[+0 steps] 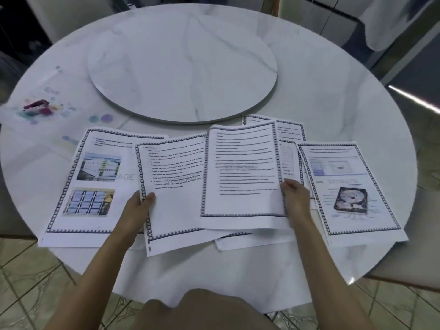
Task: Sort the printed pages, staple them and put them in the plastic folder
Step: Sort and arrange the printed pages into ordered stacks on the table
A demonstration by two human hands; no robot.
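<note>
Several printed pages with dark patterned borders lie fanned along the near edge of the round marble table (333, 96). My left hand (138, 206) pinches the left edge of a bulleted text page (173, 186), thumb on top. My right hand (296, 196) grips the right edge of a lined text page (240, 170) that overlaps the others. A page with two photos (92, 177) sits at the far left, and a page showing a hard drive (350, 186) at the far right. On the clear plastic folder (51, 110) at the table's left rests a dark red stapler (37, 105).
A raised round marble turntable (183, 65) fills the table's centre, just behind the pages. More pages (289, 129) peek out behind the lined one. Tiled floor and a chair lie beyond the table's edges. My knee (202, 308) shows at the bottom.
</note>
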